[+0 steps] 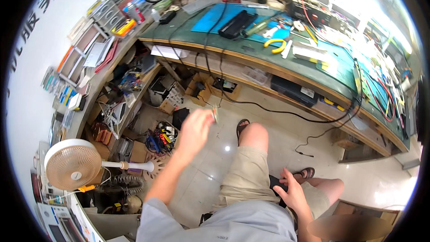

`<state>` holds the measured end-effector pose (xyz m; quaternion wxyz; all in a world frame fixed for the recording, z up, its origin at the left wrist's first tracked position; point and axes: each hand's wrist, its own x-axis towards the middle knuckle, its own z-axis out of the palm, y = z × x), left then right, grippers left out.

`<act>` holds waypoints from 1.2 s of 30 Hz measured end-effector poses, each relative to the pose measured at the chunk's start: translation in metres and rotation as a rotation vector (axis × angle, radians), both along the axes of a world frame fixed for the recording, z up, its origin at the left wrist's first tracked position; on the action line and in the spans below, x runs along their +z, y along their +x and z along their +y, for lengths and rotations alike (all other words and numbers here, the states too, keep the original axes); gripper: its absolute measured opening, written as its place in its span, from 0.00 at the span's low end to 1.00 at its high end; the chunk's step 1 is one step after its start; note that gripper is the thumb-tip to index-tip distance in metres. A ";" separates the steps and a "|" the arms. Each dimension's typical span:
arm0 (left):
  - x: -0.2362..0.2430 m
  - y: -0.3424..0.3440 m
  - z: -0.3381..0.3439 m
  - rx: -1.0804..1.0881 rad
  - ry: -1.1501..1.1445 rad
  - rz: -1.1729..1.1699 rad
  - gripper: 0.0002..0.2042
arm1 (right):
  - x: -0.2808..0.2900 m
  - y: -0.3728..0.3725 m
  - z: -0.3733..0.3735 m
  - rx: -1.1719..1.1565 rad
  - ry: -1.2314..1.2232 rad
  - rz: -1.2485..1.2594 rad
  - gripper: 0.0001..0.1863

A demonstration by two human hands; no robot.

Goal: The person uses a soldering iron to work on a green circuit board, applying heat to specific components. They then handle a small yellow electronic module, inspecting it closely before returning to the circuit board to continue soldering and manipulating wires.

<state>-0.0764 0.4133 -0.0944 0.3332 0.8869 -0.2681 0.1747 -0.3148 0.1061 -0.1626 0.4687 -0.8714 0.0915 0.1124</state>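
Observation:
My left hand [195, 131] is raised over the floor to the left of my knee, its fingers pinched together. Between the fingertips is a small, pale, thin piece [215, 115], blurred, with what look like fine strands by it; its kind does not show. My right hand [293, 192] rests low by my right thigh with its fingers apart and nothing visible in it. Close to those fingers, between my legs, is a black surface [276, 183], perhaps part of the seat.
A workbench with a green top [179, 31] spans the far side, holding yellow-handled pliers [275, 44], a blue mat [206, 23] and several tools. Black cables [277, 110] hang below it. A fan [74, 165] and cluttered shelves stand at left; a box of wires [161, 138] is on the floor.

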 end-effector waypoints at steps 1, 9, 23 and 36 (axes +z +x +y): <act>0.014 0.028 0.010 0.006 0.015 -0.136 0.07 | -0.001 -0.002 0.001 0.019 -0.024 0.032 0.42; 0.110 0.234 0.023 0.294 0.533 -0.492 0.06 | -0.007 0.002 0.009 0.164 -0.176 0.060 0.37; -0.071 0.103 0.013 0.285 0.003 -0.103 0.14 | -0.034 0.018 -0.022 0.087 -0.314 -0.131 0.25; -0.141 -0.115 -0.072 -0.133 0.031 0.709 0.27 | -0.067 -0.064 -0.173 -0.699 -0.974 -0.015 0.25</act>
